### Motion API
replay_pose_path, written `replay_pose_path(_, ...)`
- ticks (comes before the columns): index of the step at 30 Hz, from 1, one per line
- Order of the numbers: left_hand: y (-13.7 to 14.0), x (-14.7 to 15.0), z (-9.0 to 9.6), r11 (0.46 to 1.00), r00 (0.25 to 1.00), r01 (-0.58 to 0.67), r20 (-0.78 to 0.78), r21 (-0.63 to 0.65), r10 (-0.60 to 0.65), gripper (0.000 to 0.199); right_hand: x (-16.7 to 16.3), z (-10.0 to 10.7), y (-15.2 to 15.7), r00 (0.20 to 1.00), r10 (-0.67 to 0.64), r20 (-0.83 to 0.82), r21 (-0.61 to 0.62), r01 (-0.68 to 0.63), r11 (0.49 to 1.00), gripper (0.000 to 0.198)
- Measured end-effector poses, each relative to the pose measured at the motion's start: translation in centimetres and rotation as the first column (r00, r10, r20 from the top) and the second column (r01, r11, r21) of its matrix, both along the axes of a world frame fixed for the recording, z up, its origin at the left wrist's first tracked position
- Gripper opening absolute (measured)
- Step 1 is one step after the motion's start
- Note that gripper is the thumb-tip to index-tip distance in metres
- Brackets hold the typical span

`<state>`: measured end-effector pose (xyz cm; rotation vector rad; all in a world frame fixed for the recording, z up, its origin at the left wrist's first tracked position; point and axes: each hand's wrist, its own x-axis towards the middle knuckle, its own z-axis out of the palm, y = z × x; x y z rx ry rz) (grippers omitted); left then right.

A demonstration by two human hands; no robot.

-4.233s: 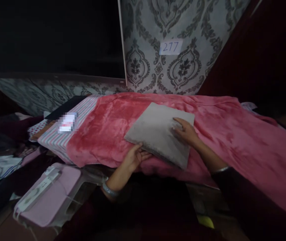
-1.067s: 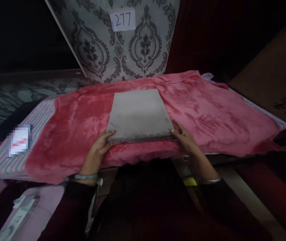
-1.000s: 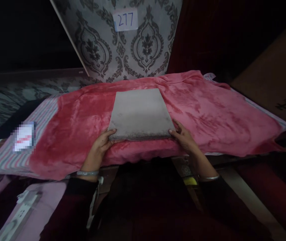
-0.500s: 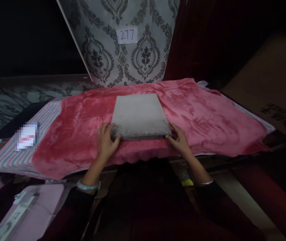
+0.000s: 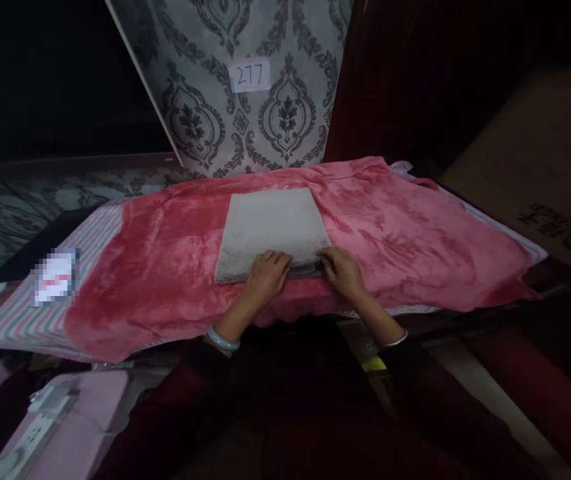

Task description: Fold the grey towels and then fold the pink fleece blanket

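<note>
A folded grey plush cloth [image 5: 273,220], square and thick at its front fold, lies on a pink blanket [image 5: 165,267]. My left hand [image 5: 268,272] is at the middle of its front edge, with the fingers bent over the top and the thumb toward the fold. At the front right corner my right hand [image 5: 341,270] has its thumb and fingers closed on the edge. The undersides of the fingers are partly hidden.
Striped fabric [image 5: 45,320] shows under the blanket at the left, with a blurred card [image 5: 55,277] on it. A cardboard box [image 5: 540,167] stands at the right. A dark screen [image 5: 65,80] is behind on the left. A power strip [image 5: 33,433] lies at the lower left.
My left hand has moved right, from the cloth's front left corner to the middle of its front edge. My right hand has shifted slightly left and closed on the right corner.
</note>
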<state>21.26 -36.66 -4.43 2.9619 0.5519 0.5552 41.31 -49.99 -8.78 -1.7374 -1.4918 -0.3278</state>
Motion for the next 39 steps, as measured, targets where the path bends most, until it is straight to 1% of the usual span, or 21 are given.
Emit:
replay_pose_path(2,0.3,0.8,0.2,0.999,0.999,-0.042,-0.032,-0.002,0.042,0.028,-0.7,0.0,-0.5,0.999,-0.02,0.029,0.043,0.019,0.999,0.03)
replay_pose_path(5,0.9,1.4,0.1,0.996,0.997,-0.081,-0.006,-0.031,0.081,0.026,-1.8,-0.5,-1.4,0.993,-0.056,0.102,0.079,0.048,0.996,0.029)
replay_pose_path(7,1.1,1.5,0.0,0.995,0.995,-0.093,0.021,-0.045,0.094,0.026,-2.3,-0.7,-1.7,0.987,-0.082,0.137,0.06,0.074,0.995,0.029)
replay_pose_path(10,0.9,1.1,-0.2,0.996,0.996,-0.083,0.024,-0.04,0.084,0.027,-2.4,-0.8,-1.5,0.98,-0.088,0.178,-0.007,0.091,0.996,0.029)
replay_pose_path(13,0.7,-0.1,-0.4,0.999,1.0,-0.007,0.028,-0.035,0.008,0.031,-2.3,-0.6,-1.0,0.974,-0.042,0.222,-0.08,0.061,0.995,0.025)
replay_pose_path(15,0.9,-1.5,-0.7,0.999,0.999,0.023,0.041,-0.025,-0.022,0.035,-2.3,-0.5,-0.7,0.972,-0.017,0.233,-0.109,0.044,0.993,0.022)
replay_pose_path(19,2.3,-5.3,-1.7,0.999,0.998,-0.036,0.06,0.0,0.036,0.043,-2.7,-0.9,-0.4,0.975,-0.031,0.219,-0.115,0.057,0.992,0.026)
replay_pose_path(22,3.5,-7.6,-2.5,0.995,0.994,-0.096,0.055,0.007,0.096,0.047,-2.7,-1.5,-0.1,0.969,-0.038,0.246,-0.094,0.063,0.994,0.022)
replay_pose_path(24,4.0,-8.4,-3.1,0.993,0.992,-0.122,0.041,0.003,0.122,0.048,-2.6,-1.8,0.3,0.956,-0.042,0.29,-0.047,0.059,0.997,0.021)
replay_pose_path(28,4.4,-8.8,-4.1,0.991,0.99,-0.136,0.029,-0.008,0.136,0.049,-2.3,-2.5,0.7,0.938,-0.055,0.343,0.074,0.031,0.997,0.026)
replay_pose_path(32,4.5,-8.9,-4.6,0.991,0.99,-0.128,0.057,-0.033,0.129,0.05,-2.5,-3.3,0.7,0.942,-0.094,0.323,0.161,0.043,0.986,0.026)
replay_pose_path(34,4.4,-9.0,-4.5,0.991,0.989,-0.13,0.068,-0.041,0.133,0.049,-2.7,-3.6,0.7,0.953,-0.116,0.281,0.162,0.072,0.984,0.027)
replay_pose_path(39,3.9,-8.9,-4.3,0.988,0.986,-0.151,0.072,-0.035,0.153,0.049,-3.2,-3.8,0.5,0.974,-0.13,0.185,0.107,0.112,0.988,0.027)
